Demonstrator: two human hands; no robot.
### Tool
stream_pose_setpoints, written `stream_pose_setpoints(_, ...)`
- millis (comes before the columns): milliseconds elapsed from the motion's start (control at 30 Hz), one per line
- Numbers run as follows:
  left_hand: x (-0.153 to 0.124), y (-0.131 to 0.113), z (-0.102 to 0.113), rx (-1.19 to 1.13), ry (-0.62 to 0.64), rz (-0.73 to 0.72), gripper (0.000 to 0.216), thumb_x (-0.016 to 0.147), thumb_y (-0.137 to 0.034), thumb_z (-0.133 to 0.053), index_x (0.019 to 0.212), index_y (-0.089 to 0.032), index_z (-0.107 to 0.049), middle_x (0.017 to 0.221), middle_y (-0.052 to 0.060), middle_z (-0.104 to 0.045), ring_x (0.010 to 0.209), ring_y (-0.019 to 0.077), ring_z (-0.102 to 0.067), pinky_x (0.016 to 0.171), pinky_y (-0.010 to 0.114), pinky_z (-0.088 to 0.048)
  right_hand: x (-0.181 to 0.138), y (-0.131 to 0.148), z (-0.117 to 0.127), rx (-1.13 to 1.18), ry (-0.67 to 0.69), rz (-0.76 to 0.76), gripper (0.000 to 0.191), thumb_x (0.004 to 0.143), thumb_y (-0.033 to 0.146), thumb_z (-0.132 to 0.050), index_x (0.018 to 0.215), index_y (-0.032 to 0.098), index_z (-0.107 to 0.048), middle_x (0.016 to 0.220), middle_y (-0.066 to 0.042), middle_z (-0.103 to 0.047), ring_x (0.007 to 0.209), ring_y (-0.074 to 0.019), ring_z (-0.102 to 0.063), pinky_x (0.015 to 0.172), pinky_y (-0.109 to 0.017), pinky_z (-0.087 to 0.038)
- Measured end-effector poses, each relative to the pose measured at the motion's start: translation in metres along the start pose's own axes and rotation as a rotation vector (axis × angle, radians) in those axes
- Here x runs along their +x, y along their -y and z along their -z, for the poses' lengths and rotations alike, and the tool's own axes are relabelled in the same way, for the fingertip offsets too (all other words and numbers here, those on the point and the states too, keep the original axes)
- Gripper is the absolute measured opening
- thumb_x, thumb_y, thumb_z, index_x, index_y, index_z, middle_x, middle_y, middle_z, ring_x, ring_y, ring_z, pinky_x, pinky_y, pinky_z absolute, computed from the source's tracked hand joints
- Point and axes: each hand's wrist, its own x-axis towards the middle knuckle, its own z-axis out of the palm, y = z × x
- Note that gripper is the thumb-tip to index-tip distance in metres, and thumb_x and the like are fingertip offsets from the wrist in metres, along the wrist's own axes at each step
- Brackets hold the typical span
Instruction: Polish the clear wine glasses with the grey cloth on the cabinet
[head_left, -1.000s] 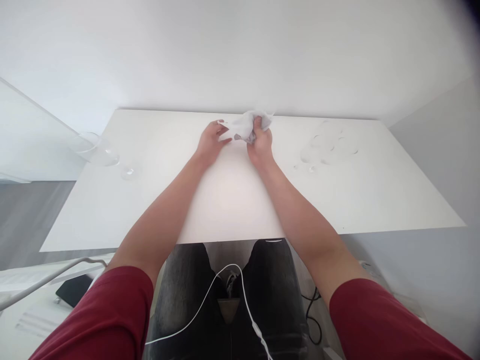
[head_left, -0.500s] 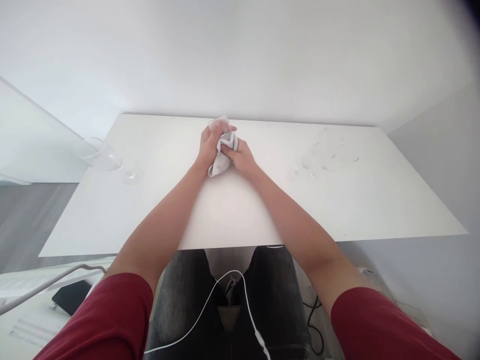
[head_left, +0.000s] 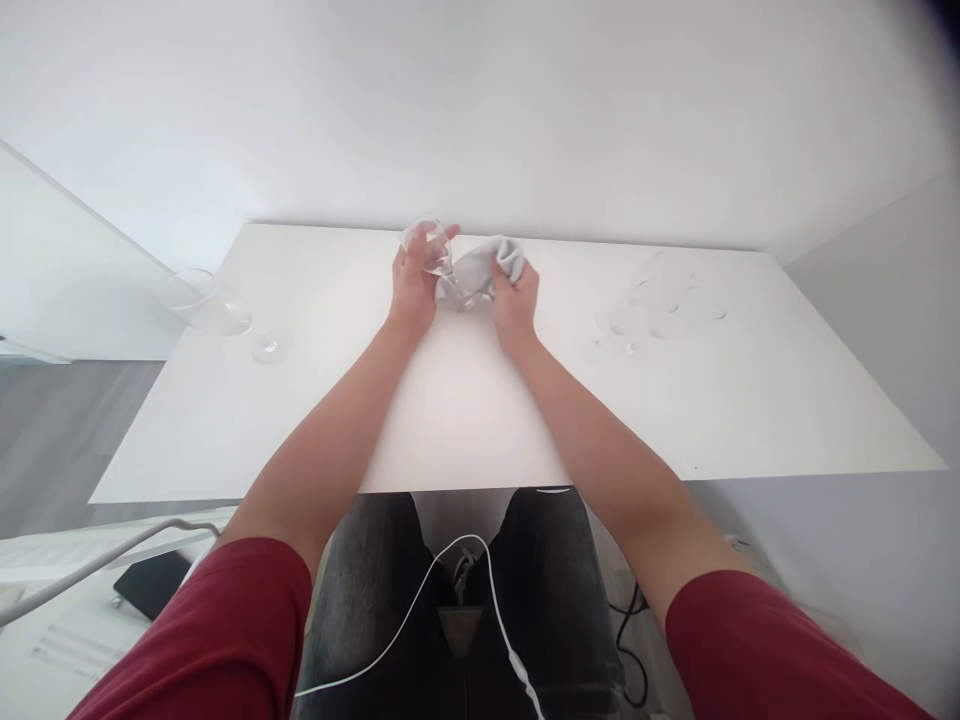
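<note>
My left hand (head_left: 414,285) is wrapped around the bowl of a clear stemmed wine glass (head_left: 436,250), which lies tilted, its stem pointing down and right. In my right hand (head_left: 517,300) is a light grey cloth (head_left: 480,268), bunched up at the stem and foot end of the glass. The cloth hides part of that end. Both hands are above the far middle of the white table (head_left: 465,400), close to its back edge.
Standing at the table's left is another clear wine glass (head_left: 217,308). Several clear glasses (head_left: 664,305) are grouped on the right side. A white wall (head_left: 495,120) rises behind the table. A white cable (head_left: 491,590) hangs over my lap.
My right hand has moved right and away from my left, drawing the cloth from the bowl toward the stem. The glass is now more exposed and tilted.
</note>
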Motion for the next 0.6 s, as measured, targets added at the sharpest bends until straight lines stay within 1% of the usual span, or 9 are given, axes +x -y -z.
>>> stream_pose_setpoints(67,0.005,0.003,0.006,-0.042,-0.058,-0.040,0.057,0.089,-0.078,-0.057,0.117,-0.028,-0.061,0.137,0.008,-0.067,0.144,0.0318,-0.052,0.113,0.047,-0.048,0.007,-0.004,0.005,0.049,-0.155,-0.006,0.042,0.093,0.061,-0.056,0.108,0.022,-0.064,0.113,-0.008,-0.069,0.120,-0.0292,-0.064,0.102,-0.047,-0.053)
stream_pose_setpoints(100,0.006,0.005,0.008,-0.063,-0.086,-0.060,0.057,0.089,-0.076,-0.059,0.119,-0.029,-0.060,0.144,0.008,-0.063,0.145,0.0316,-0.051,0.115,0.047,-0.047,0.008,-0.003,0.006,0.090,-0.180,-0.033,0.045,0.094,0.061,-0.054,0.114,0.022,-0.063,0.119,-0.008,-0.069,0.123,-0.0290,-0.064,0.103,-0.047,-0.053)
stream_pose_setpoints(133,0.007,0.005,0.011,-0.082,-0.107,-0.075,0.056,0.088,-0.075,-0.062,0.121,-0.030,-0.059,0.149,0.007,-0.059,0.146,0.0312,-0.050,0.116,0.047,-0.047,0.008,-0.001,0.006,0.138,-0.163,-0.072,0.047,0.093,0.062,-0.054,0.118,0.022,-0.062,0.122,-0.009,-0.068,0.125,-0.0290,-0.063,0.103,-0.048,-0.054)
stream_pose_setpoints(233,0.008,0.007,0.014,-0.107,-0.100,-0.089,0.049,0.091,-0.065,-0.067,0.126,-0.032,-0.057,0.155,0.004,-0.053,0.148,0.0290,-0.049,0.120,0.046,-0.045,0.003,0.016,0.003,0.291,0.059,-0.205,0.054,0.093,0.068,-0.049,0.120,0.024,-0.064,0.128,-0.008,-0.069,0.125,-0.0295,-0.064,0.097,-0.050,-0.057)
stream_pose_setpoints(333,0.006,0.007,0.013,-0.111,0.018,-0.091,0.041,0.095,-0.053,-0.070,0.129,-0.034,-0.055,0.154,0.001,-0.054,0.149,0.0277,-0.049,0.122,0.049,-0.043,-0.001,0.035,0.003,0.416,0.252,-0.270,0.069,0.097,0.078,-0.027,0.118,0.025,-0.067,0.130,-0.008,-0.069,0.126,-0.0282,-0.062,0.092,-0.050,-0.056)
stream_pose_setpoints(400,0.004,0.006,0.009,-0.110,0.150,-0.064,0.046,0.092,-0.054,-0.073,0.129,-0.033,-0.056,0.150,0.002,-0.057,0.150,0.0310,-0.047,0.120,0.052,-0.043,0.000,0.040,0.004,0.438,0.257,-0.299,0.075,0.096,0.081,-0.021,0.112,0.024,-0.068,0.118,-0.009,-0.072,0.120,-0.0268,-0.064,0.086,-0.045,-0.056)
stream_pose_setpoints(500,0.000,0.005,0.002,-0.080,0.314,-0.007,0.063,0.078,-0.062,-0.083,0.127,-0.031,-0.058,0.144,0.007,-0.061,0.152,0.0393,-0.042,0.116,0.055,-0.046,0.003,0.032,0.003,0.355,0.145,-0.360,0.063,0.094,0.080,-0.038,0.098,0.023,-0.065,0.088,-0.005,-0.069,0.092,-0.0233,-0.070,0.067,-0.034,-0.055)
stream_pose_setpoints(567,-0.002,0.005,-0.002,-0.050,0.344,-0.020,0.068,0.073,-0.060,-0.088,0.127,-0.031,-0.058,0.144,0.008,-0.061,0.151,0.0413,-0.042,0.116,0.055,-0.046,0.002,0.024,0.002,0.268,0.055,-0.366,0.052,0.094,0.074,-0.048,0.095,0.024,-0.061,0.078,-0.002,-0.063,0.077,-0.0201,-0.067,0.058,-0.030,-0.051)
stream_pose_setpoints(600,-0.002,0.006,-0.003,-0.036,0.339,-0.036,0.067,0.073,-0.059,-0.089,0.126,-0.031,-0.058,0.145,0.007,-0.060,0.151,0.0411,-0.042,0.117,0.055,-0.045,0.001,0.021,0.001,0.219,0.018,-0.344,0.047,0.095,0.071,-0.050,0.096,0.024,-0.060,0.078,-0.001,-0.062,0.075,-0.0190,-0.066,0.056,-0.029,-0.050)
